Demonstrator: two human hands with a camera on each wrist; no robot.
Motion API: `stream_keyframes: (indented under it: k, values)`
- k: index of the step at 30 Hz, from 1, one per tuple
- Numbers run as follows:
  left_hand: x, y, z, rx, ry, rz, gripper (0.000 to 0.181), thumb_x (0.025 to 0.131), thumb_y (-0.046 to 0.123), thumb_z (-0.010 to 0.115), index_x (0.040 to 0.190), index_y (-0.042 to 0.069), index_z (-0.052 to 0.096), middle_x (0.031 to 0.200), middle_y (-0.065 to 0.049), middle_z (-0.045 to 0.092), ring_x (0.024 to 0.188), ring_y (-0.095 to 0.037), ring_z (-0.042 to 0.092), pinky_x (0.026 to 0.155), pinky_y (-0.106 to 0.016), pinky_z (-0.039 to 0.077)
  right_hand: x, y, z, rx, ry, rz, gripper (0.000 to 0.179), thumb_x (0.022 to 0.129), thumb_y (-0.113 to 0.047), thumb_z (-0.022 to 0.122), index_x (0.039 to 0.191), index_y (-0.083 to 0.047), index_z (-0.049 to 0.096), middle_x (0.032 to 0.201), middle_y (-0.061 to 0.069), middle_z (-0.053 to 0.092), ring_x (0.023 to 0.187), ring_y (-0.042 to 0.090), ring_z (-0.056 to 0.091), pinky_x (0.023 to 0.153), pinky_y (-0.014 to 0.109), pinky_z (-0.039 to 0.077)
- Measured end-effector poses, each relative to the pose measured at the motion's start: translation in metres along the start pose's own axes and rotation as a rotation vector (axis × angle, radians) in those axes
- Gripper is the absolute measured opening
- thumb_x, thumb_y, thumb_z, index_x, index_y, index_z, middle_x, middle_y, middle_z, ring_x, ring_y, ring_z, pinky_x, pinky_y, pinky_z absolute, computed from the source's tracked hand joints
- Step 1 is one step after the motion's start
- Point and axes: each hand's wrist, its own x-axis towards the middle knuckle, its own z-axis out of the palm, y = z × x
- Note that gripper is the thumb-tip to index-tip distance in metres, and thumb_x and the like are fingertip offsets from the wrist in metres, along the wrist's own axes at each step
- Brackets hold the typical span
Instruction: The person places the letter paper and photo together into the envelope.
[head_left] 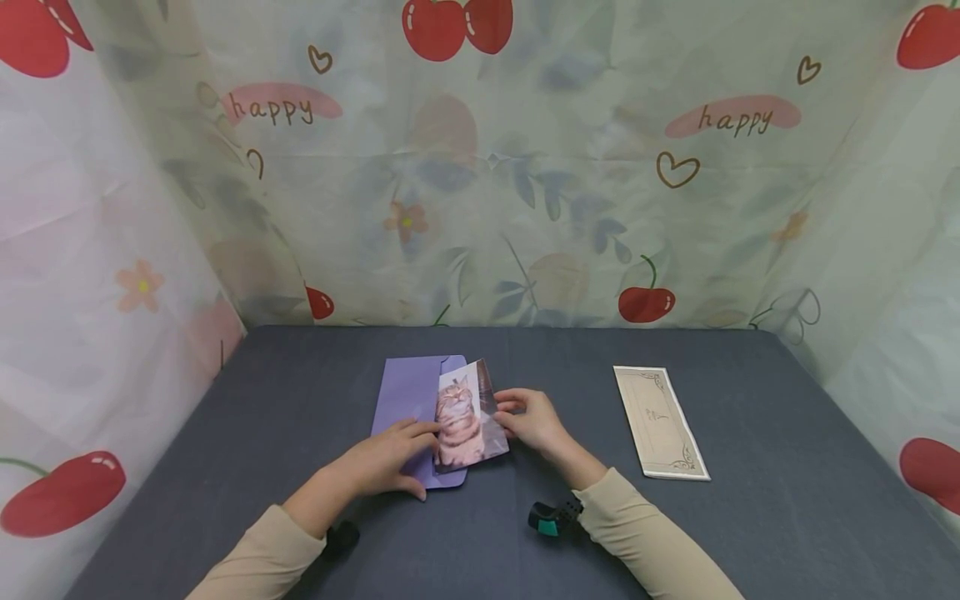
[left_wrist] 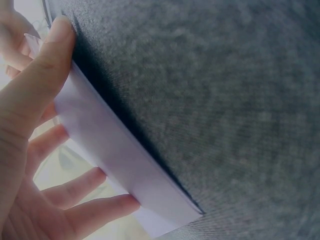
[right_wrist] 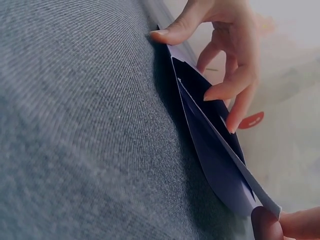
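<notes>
A purple envelope [head_left: 408, 387] lies on the dark table, its open end facing right. A card with a cat picture [head_left: 459, 417] sits slanted at that opening, its left part overlapping the envelope. My left hand [head_left: 390, 457] rests on the envelope, fingers spread over its face and thumb at the near edge. With thumb and fingers, my right hand [head_left: 534, 419] pinches the card's right edge. From the right wrist, the envelope's mouth [right_wrist: 205, 145] gapes around the card's thin edge, left fingertips close at its upper side.
To the right lies a beige card with an ornate dark border [head_left: 660, 425]. A black strap with a teal patch [head_left: 551, 518] is by the right wrist. Printed fabric [head_left: 495, 167] hangs behind and beside the grey table [head_left: 570, 367].
</notes>
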Motion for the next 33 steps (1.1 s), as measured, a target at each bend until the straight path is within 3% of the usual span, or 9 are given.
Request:
stream_keyframes:
  k: [15,33]
  values:
    - [0.001,0.000,-0.001,-0.007,-0.029,-0.022,0.049,0.072,0.036,0.077,0.108,0.010,0.057,0.135,-0.013,0.050,0.122,-0.037,0.048,0.100,-0.049,0.042,0.003,-0.001,0.008,0.007,0.017,0.021,0.030,0.082,0.005,0.063,0.112,0.004,0.063,0.096,0.020,0.068,0.069,0.014,0.064,0.061,0.030,0.057]
    - [0.001,-0.002,0.000,0.002,-0.007,0.002,0.047,0.070,0.035,0.078,0.104,0.011,0.056,0.135,-0.013,0.051,0.120,-0.038,0.049,0.099,-0.048,0.042,0.003,-0.004,0.014,0.020,-0.001,0.007,0.030,0.083,0.003,0.062,0.114,0.005,0.062,0.099,0.022,0.066,0.067,0.011,0.062,0.060,0.027,0.056]
